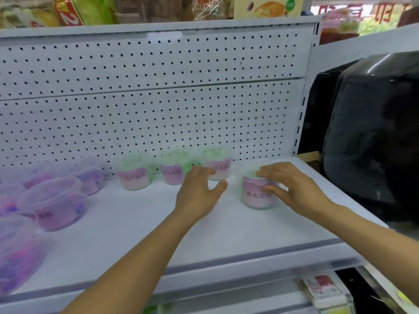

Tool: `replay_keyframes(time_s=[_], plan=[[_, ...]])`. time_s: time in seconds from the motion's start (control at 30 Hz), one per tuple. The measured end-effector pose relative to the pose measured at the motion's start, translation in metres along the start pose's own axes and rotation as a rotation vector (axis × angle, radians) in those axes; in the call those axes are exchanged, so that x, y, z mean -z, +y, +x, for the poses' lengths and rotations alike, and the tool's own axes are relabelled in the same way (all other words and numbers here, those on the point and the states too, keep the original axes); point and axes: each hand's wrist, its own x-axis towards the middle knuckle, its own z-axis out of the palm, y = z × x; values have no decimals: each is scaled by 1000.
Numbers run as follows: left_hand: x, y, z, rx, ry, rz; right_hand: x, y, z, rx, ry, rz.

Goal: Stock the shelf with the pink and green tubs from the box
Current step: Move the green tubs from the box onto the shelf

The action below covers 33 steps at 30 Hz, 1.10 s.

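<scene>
Against a white perforated metal backboard [158, 98], the flat white shelf [140, 227] carries round clear purple-filled tubs [53, 202], cut off at left, and three blurred pink and green tubs [172, 168] in a back row. Nearer, the right hand [292, 189] loosely cups a fourth tub [257, 196], fingers over its lid, thumb on its label; the left hand [199, 191] hovers spread beside it, holding nothing.
</scene>
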Motion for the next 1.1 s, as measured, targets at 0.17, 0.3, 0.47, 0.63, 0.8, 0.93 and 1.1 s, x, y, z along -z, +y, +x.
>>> replay_keyframes(time_s=[0.17,0.3,0.47,0.63,0.8,0.93,1.1], plan=[[-14,-20,43,-275,-36,390,-5,39,17,-146,9,-87],[-19,-23,69,-252,-4,482,-14,52,42,-198,-57,-144],[-27,-19,91,-241,38,523,-23,60,74,-257,-119,-195],[-32,-18,102,-286,111,611,-29,65,87,-264,-138,-225],[-37,-20,103,-305,146,612,-27,64,93,-274,-187,-325],[-33,-15,93,-271,49,606,-21,51,85,-257,-268,-437],[-29,15,38,-320,128,615,3,22,40,-257,-127,-395]])
